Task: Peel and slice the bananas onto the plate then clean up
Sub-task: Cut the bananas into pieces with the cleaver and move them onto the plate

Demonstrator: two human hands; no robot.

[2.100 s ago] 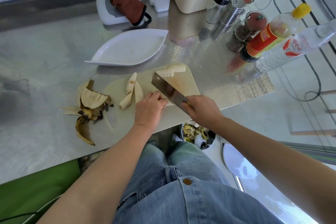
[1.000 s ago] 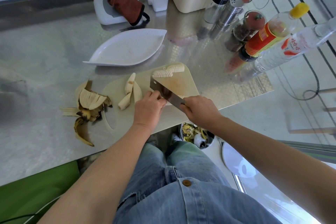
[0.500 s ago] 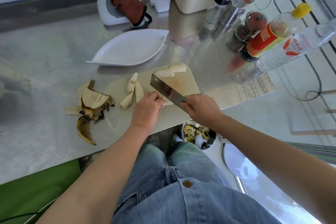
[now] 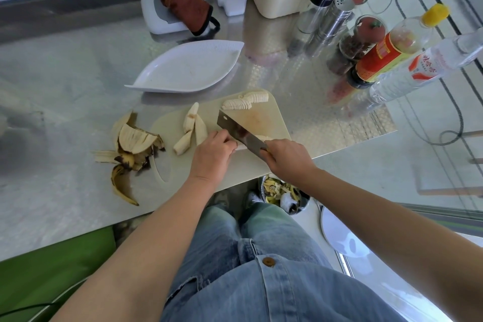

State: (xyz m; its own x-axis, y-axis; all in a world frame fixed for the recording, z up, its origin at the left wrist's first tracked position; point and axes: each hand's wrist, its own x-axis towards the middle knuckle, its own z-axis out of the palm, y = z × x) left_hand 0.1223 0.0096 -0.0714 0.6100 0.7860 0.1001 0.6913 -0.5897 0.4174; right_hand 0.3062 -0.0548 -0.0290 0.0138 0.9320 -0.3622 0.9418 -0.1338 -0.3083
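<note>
Head view. Slicing is the step in hand. Take the cutting board (image 4: 261,117) as a clock face with twelve away from the person. The right hand (image 4: 286,158), at about four o'clock, has its fingers wrapped round the handle of the cleaver (image 4: 240,133), whose blade slants toward ten o'clock across the banana (image 4: 262,138) near the board's near edge. The left hand (image 4: 211,154), at about seven o'clock, has its fingers curled down on that banana, knuckles just beside the flat of the blade; the fingertips themselves are hidden.

A row of sliced rounds (image 4: 245,103) lies at twelve o'clock and three peeled pieces (image 4: 192,128) wait at nine o'clock. The plate (image 4: 188,68) sits bare beyond the board at eleven o'clock. The peels (image 4: 130,146) are heaped on the counter off the board's nine o'clock side, and a bin (image 4: 285,192) shows on the floor below five o'clock.

By my reading the task is perhaps a third done — nothing plated, nothing cleared. The next cut calls for a straight downward stroke and for the left fingers to draw back along the fruit, tips tucked under — soft banana slides, and the blade runs close to the knuckles.
</note>
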